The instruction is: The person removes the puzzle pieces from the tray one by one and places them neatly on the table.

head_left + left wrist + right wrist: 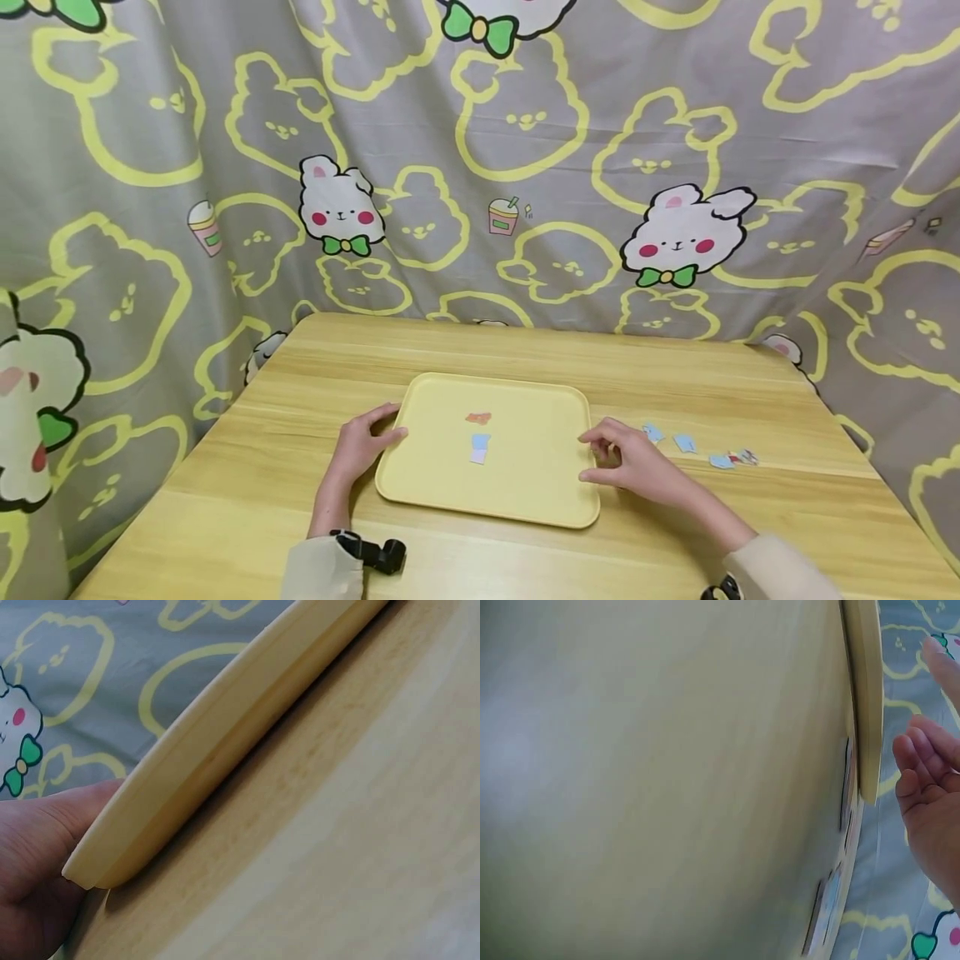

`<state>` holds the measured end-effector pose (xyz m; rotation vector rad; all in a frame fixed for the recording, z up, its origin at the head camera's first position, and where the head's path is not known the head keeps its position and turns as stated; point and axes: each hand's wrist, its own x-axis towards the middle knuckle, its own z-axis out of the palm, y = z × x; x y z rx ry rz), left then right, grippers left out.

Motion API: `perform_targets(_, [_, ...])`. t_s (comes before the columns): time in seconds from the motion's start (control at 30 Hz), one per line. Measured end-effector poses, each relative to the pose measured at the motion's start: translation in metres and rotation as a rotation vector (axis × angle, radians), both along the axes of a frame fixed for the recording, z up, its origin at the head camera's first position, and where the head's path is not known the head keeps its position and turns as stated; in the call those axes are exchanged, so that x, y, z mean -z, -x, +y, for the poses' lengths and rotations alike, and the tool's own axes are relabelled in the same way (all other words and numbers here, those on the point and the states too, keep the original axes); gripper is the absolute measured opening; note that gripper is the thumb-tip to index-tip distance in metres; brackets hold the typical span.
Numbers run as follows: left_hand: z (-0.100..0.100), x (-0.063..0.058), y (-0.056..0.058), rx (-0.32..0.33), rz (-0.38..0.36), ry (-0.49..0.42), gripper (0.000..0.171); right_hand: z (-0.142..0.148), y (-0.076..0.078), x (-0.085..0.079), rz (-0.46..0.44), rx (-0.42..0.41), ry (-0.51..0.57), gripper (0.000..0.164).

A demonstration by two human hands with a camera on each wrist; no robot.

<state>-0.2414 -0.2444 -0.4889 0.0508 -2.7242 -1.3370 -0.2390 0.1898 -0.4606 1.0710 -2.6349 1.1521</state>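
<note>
Left hand [362,443] grips the left rim of the yellow tray [539,425], thumb over the edge. Right hand [628,461] is relaxed and holding nothing — thumb and forefinger reach over the right rim, other fingers loosely bent, small gap to the tray in the right wrist view. Tray is mid-table, on the wooden table [525,558]. On it: an orange piece [478,417], nearer the viewer a blue piece [481,441] touching a pale pink piece [477,457]. More small pieces [685,443] lie on the table beyond the right hand — patterned curtain [420,108] behind.
</note>
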Motion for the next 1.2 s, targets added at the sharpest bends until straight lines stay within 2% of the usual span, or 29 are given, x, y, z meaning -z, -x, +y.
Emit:
perform_targets(0.43, [0.002,-0.001,-0.001,-0.005,0.037,0.031,0.049,-0.034,0.010,-0.008,0.029,-0.015,-0.093,0.044])
perform_targets(0.67, [0.002,0.000,-0.001,-0.009,0.023,0.001,0.049,-0.055,0.019,-0.008,0.015,-0.102,-0.097,0.045])
perform_targets(0.87, [0.003,0.002,-0.001,-0.022,0.030,0.000,0.047,-0.070,0.025,-0.012,-0.015,-0.136,-0.135,0.048])
perform_targets(1.2, [0.003,0.002,-0.001,-0.023,0.037,-0.013,0.047,-0.086,0.034,-0.019,0.025,-0.213,-0.206,0.048])
